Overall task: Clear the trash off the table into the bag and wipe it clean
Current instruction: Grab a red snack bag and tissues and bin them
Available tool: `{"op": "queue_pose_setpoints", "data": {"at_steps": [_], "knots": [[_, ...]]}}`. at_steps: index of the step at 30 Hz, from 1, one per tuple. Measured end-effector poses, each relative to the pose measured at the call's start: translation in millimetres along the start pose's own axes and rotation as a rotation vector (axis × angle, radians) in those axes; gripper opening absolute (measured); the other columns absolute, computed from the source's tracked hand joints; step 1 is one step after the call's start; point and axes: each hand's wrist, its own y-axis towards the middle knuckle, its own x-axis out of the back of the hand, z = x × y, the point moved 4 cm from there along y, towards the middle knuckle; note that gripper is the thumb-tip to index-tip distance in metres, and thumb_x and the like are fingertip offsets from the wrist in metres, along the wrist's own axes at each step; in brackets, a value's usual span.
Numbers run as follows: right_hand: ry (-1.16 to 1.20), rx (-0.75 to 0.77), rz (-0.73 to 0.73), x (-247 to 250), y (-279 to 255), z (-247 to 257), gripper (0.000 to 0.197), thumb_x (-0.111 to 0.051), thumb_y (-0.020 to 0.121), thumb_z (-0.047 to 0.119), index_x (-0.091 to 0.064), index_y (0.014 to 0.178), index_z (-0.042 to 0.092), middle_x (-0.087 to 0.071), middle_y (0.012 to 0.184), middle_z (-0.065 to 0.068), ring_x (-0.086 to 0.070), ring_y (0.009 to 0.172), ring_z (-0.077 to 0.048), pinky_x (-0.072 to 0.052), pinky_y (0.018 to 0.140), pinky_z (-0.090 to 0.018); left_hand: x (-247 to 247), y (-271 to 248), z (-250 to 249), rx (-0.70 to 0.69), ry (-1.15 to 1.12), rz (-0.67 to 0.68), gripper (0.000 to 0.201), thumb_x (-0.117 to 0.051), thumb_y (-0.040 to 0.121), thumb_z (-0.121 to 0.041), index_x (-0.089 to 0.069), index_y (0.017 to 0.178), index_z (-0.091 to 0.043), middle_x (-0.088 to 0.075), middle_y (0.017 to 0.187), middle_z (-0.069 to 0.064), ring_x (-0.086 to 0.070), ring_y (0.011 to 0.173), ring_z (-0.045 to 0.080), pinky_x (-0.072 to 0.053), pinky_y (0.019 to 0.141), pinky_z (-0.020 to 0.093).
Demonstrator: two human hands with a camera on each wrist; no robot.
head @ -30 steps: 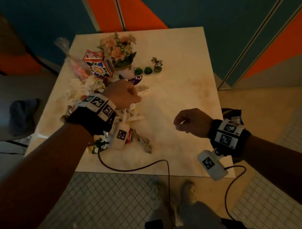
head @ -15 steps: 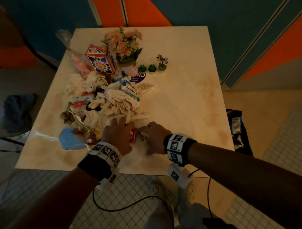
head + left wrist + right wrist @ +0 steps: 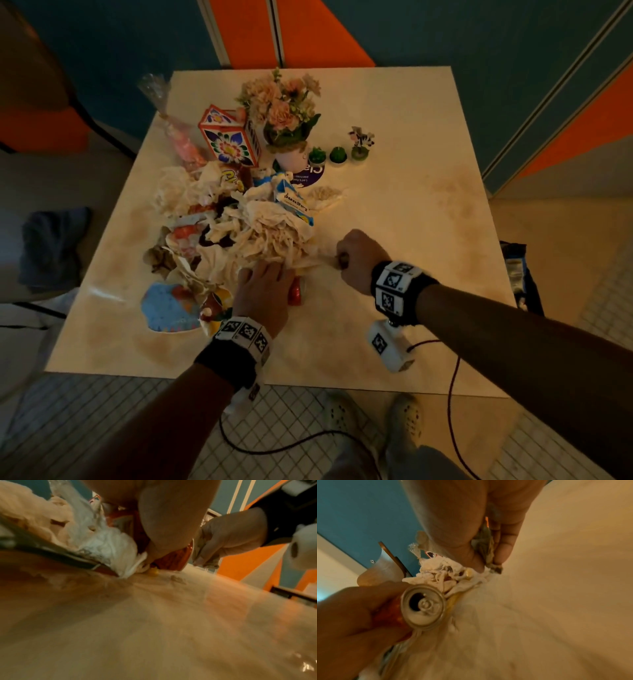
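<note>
A heap of crumpled tissues and wrappers covers the left middle of the cream table. At the heap's near edge my left hand lies over a red drink can. The right wrist view shows its fingers curled round the can, whose opened top faces the camera. Just right of the heap, my right hand is a fist gripping a crumpled greyish wrapper between thumb and fingers. A dark bag hangs or stands beside the table's right edge.
A flower pot, a patterned box and small green plants stand at the back of the table. A blue paper plate lies near the front left. A dark cloth rests left of the table. Cables trail below the front edge.
A second ago both hands were raised as fists over the table. They dropped to the heap's near edge, and my right hand has since drawn right with the wrapper while the left stays on the can.
</note>
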Motion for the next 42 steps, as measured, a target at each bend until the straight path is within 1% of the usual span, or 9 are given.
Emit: {"op": "queue_pose_setpoints", "data": {"at_steps": [5, 12, 16, 21, 25, 31, 34, 37, 42], "knots": [[0.049, -0.001, 0.004, -5, 29, 18, 0.031, -0.059, 0.084, 0.005, -0.063, 0.112, 0.018, -0.018, 0.157, -0.004, -0.039, 0.133, -0.031, -0.043, 0.101, -0.035, 14, -2, 24, 0.100, -0.298, -0.188, 0.031, -0.070, 0.072, -0.017, -0.068, 0.103, -0.016, -0.067, 0.100, 0.005, -0.056, 0.099, 0.033, -0.042, 0.081, 0.044], [-0.033, -0.016, 0.063, -24, 46, 34, 0.036, -0.055, 0.090, 0.015, -0.057, 0.125, 0.018, -0.045, 0.129, -0.010, -0.047, 0.112, -0.034, -0.044, 0.087, -0.036, 62, 1, 74, 0.488, -0.762, -0.272, 0.020, -0.061, 0.088, -0.023, -0.066, 0.105, -0.012, -0.057, 0.083, -0.002, -0.051, 0.074, 0.014, -0.036, 0.069, 0.025], [0.054, -0.058, 0.049, -18, 36, 30, 0.026, -0.051, 0.093, 0.016, -0.061, 0.116, 0.014, -0.059, 0.119, -0.011, -0.056, 0.110, -0.034, -0.041, 0.080, -0.029, 62, 15, 68, 0.340, -0.711, -0.105, 0.017, -0.070, 0.081, -0.029, -0.069, 0.094, -0.018, -0.062, 0.083, -0.006, -0.055, 0.068, 0.005, -0.039, 0.059, 0.018], [0.259, -0.165, -0.022, 7, 20, 7, 0.022, -0.056, 0.082, 0.007, -0.043, 0.071, 0.022, -0.053, 0.079, -0.001, -0.055, 0.076, -0.027, -0.040, 0.064, -0.029, 30, 29, 36, 0.022, -0.445, 0.061, 0.037, -0.069, 0.079, -0.042, -0.067, 0.114, -0.030, -0.051, 0.132, -0.011, -0.045, 0.123, 0.014, -0.037, 0.103, 0.030], [0.413, -0.225, -0.030, 29, 8, -7, 0.021, -0.057, 0.081, -0.001, -0.054, 0.094, 0.015, -0.053, 0.079, 0.001, -0.052, 0.064, -0.016, -0.040, 0.050, -0.026, 14, 37, 12, -0.114, -0.197, 0.106, 0.035, -0.063, 0.083, -0.029, -0.064, 0.117, -0.032, -0.032, 0.148, -0.013, -0.031, 0.134, 0.022, -0.036, 0.109, 0.039], [0.297, -0.273, -0.084, 55, -12, -24, 0.016, -0.047, 0.088, 0.003, -0.048, 0.073, -0.003, -0.045, 0.075, -0.010, -0.038, 0.061, -0.024, -0.037, 0.065, -0.041, 14, 56, 10, 0.081, -0.326, 0.170, 0.037, -0.057, 0.089, -0.025, -0.058, 0.126, -0.022, -0.057, 0.129, 0.003, -0.052, 0.120, 0.025, -0.042, 0.102, 0.035], [0.318, -0.257, -0.154, 70, -18, -36, 0.032, -0.041, 0.089, 0.002, -0.027, 0.062, 0.010, -0.026, 0.069, -0.013, -0.019, 0.066, -0.026, -0.020, 0.070, -0.043, 19, 54, 20, 0.146, -0.450, 0.169, 0.036, -0.059, 0.089, -0.028, -0.059, 0.125, -0.022, -0.060, 0.126, 0.002, -0.053, 0.117, 0.023, -0.040, 0.099, 0.032], [0.423, -0.284, -0.224, 88, -31, -44, 0.023, -0.044, 0.093, 0.003, -0.046, 0.073, -0.007, -0.036, 0.080, -0.030, -0.029, 0.071, -0.023, -0.035, 0.065, -0.049, 38, 47, 33, 0.221, -0.634, 0.099, 0.028, -0.066, 0.085, -0.027, -0.066, 0.113, -0.025, -0.069, 0.107, -0.003, -0.061, 0.096, 0.014, -0.046, 0.083, 0.024], [0.515, -0.156, -0.346, 121, -45, -38, 0.019, -0.044, 0.088, -0.009, -0.049, 0.075, 0.004, -0.045, 0.070, -0.022, -0.038, 0.062, -0.024, -0.037, 0.059, -0.028, 98, 38, 59, 0.330, -1.106, -0.029, 0.033, -0.078, 0.071, -0.017, -0.069, 0.102, -0.025, -0.071, 0.087, -0.005, -0.068, 0.085, 0.015, -0.055, 0.083, 0.042]]}}
